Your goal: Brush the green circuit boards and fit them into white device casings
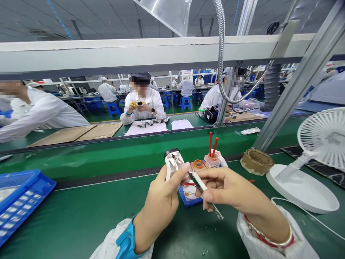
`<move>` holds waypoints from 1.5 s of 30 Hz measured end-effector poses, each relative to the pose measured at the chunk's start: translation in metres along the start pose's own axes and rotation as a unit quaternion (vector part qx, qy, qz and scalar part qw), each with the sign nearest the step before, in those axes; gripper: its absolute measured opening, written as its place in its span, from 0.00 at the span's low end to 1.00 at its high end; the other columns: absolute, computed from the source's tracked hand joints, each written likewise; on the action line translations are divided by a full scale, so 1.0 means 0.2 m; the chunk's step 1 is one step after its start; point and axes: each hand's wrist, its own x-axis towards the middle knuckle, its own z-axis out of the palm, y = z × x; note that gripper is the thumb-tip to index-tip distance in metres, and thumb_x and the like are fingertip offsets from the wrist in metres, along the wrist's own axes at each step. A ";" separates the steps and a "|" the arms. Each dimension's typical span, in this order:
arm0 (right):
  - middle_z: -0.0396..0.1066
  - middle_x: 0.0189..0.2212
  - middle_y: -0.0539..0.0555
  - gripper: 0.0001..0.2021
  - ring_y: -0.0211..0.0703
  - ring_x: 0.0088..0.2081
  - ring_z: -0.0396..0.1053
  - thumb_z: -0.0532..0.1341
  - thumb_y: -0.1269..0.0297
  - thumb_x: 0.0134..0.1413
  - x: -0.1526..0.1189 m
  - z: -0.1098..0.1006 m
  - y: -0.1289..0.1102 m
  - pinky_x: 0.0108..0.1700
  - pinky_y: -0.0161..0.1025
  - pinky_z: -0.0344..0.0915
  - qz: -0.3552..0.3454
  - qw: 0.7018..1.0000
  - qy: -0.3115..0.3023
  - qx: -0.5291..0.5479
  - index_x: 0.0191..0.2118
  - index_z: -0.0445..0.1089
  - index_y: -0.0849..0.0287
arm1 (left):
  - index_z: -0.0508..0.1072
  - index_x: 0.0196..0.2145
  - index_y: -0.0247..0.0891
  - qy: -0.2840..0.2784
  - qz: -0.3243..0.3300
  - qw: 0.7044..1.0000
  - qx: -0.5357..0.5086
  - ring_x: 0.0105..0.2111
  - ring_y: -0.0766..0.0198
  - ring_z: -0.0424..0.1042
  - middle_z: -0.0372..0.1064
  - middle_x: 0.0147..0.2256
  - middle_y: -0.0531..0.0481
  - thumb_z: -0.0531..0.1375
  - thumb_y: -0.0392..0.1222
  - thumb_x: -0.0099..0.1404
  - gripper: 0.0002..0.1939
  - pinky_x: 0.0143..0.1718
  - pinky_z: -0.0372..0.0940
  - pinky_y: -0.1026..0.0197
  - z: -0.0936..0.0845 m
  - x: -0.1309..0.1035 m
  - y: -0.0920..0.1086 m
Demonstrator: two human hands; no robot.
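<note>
My left hand (164,196) is closed around a white plastic housing (172,162) with a dark rounded end, its hollow side facing me and a thin wire inside. In my right hand (223,187), pinched between thumb and fingers, is a narrow circuit board (212,208) with a white strip along it, slanting down to the right. The board's upper end meets the housing near my left thumb; whether they are joined there is hidden. Red and black wires show between the hands. Just behind them sits a small blue tray (190,202) with small parts.
At the left stands a blue basket (25,201). Behind my hands are a bottle with red sticks (212,158) and an orange tape roll (198,164). A brown tape roll (256,162) and white fan (304,187) stand right. Co-workers in white sit beyond the green divider (107,162).
</note>
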 end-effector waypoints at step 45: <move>0.71 0.32 0.55 0.15 0.43 0.32 0.70 0.61 0.67 0.57 -0.04 0.24 0.11 0.35 0.36 0.69 -0.327 0.741 0.329 -0.485 0.49 0.66 0.64 | 0.71 0.34 0.38 -0.145 -0.132 0.979 -0.053 0.30 0.65 0.65 0.66 0.33 0.48 0.46 0.26 0.59 0.16 0.36 0.65 0.62 -0.02 0.04 0.08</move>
